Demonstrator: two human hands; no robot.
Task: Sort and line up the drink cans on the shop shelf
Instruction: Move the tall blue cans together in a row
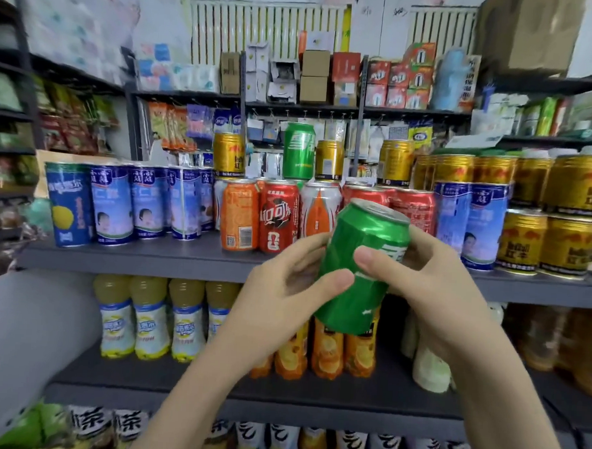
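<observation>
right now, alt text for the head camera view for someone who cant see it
Left hand and right hand hold a tilted green can before a grey shelf. Behind it stand blue cans, an orange can, red cans and gold cans, with a second green can stacked on top.

Grey metal shelving (148,264); white radiators (263,27) behind.

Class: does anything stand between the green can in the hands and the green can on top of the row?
Nothing visible blocks the path up from the held can to the standing green can, though a gold can stands close beside it.
</observation>
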